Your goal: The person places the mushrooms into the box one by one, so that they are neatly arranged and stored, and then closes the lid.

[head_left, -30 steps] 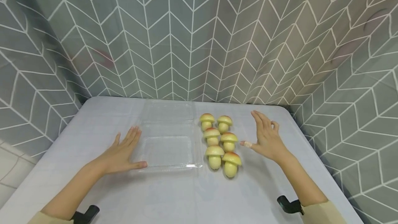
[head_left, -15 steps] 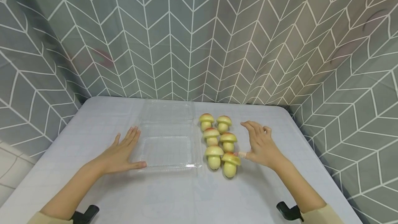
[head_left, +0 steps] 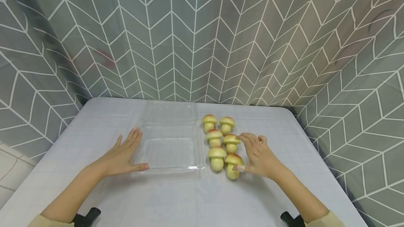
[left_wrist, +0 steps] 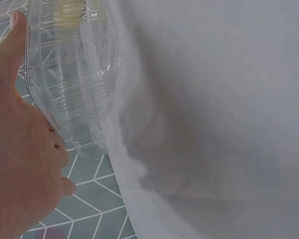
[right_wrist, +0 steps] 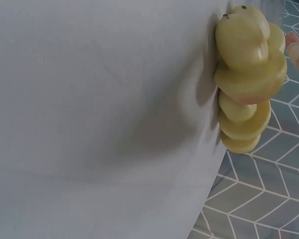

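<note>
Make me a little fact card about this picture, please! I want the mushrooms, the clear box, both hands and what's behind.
Mushrooms: six, yellowish, reddish on some caps
Layout: two columns of three on the white table
Box: open, left of the mushrooms, nothing seen inside
Left hand: fingers spread, at the box's left side
Right hand: beside the right column, thumb by the nearest right mushroom; touching or not, can't tell
Behind: grey curtain with white zigzag lines
</note>
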Tool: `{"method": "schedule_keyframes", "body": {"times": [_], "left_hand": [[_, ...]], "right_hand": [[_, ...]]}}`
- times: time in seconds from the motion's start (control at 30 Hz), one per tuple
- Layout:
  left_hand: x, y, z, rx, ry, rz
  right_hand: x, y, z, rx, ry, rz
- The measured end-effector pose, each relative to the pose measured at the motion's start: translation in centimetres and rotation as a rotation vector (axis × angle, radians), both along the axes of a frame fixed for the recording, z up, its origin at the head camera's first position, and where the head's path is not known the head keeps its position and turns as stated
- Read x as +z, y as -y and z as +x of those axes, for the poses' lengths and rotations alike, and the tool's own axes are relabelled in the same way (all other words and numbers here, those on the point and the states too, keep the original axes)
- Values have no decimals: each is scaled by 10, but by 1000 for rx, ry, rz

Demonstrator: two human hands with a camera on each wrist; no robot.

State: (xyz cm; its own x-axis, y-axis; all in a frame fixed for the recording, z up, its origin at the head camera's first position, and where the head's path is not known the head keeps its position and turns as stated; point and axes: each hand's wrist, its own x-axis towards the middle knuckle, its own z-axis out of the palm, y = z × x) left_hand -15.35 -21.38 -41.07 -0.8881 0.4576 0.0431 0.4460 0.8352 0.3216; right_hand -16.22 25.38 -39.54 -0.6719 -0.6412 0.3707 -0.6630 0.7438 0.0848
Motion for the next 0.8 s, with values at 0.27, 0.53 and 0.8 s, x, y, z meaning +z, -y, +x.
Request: {"method": "schedule_keyframes", "body": {"times": [0.27,0.53,0.8], "left_hand": [[-1,1,1,-1,-4,8],[-3,1,1,6,-14,4],[-4,2,1,12,-7,14]], "right_hand": [[-11,2,7,26,25,13],[-24,5,9,60,45,5],[-34,6,10,82,37,26]]}}
